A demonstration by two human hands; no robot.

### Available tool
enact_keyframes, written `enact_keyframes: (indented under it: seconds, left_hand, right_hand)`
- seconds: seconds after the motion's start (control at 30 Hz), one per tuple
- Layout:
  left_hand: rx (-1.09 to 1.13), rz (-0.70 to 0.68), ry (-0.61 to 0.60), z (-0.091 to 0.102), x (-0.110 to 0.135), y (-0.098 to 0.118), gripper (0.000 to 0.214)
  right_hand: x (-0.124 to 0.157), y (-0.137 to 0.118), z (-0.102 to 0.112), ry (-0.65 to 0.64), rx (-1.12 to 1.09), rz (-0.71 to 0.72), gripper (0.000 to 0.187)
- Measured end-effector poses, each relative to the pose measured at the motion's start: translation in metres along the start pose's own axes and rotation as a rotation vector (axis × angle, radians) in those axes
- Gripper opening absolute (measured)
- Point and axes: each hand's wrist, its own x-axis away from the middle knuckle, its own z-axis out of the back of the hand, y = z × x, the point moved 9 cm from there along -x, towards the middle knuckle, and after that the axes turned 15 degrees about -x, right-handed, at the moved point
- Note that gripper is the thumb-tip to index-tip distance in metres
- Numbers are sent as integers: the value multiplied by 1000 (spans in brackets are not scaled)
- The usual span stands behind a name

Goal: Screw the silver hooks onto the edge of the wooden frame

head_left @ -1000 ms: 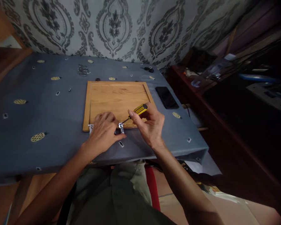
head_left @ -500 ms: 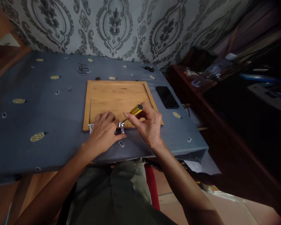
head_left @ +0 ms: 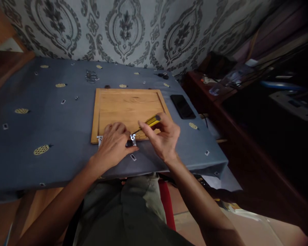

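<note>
the wooden board (head_left: 129,107) lies flat on the tabletop (head_left: 66,143), right of its middle, with the board's front side close to the tabletop's near edge. over that front side, the left hand (head_left: 114,143) rests palm down, its fingers bent and its thumb spread away, next to a small shiny metal piece (head_left: 132,138); whether the fingers grip it is hidden. the right hand (head_left: 166,138) is closed around a yellow and black screwdriver (head_left: 151,121), thumb and fingers pinching the handle, and the slanted shaft points down to the left at the metal piece; whether the tip touches it is too small to tell. a dark phone (head_left: 183,106) lies beside the board, by the tabletop's right edge. toward the far edge are a cluster of metal parts (head_left: 91,77), left of the board's middle, and a small black object (head_left: 165,75) near the far right corner.
</note>
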Motion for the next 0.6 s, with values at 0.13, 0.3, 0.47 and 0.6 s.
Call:
enact_keyframes:
  seconds: [0.13,0.3,0.47,0.6]
  left_hand:
    - [-18,-1,-2,2,0,-1,38]
    - [-42,-14,39,5,0,0,39]
    - [-66,-19,73,4,1,1,38]
    - [-36,-31,57,1,2,-4,42]
  right_hand:
    - [2,-4,25,203,-101,-12,30]
    - [6,1,42,227,-90,-108,29]
    - [21,19,61,262,-119,-207,34]
    - [33,31,82,319,-130,-247,38]
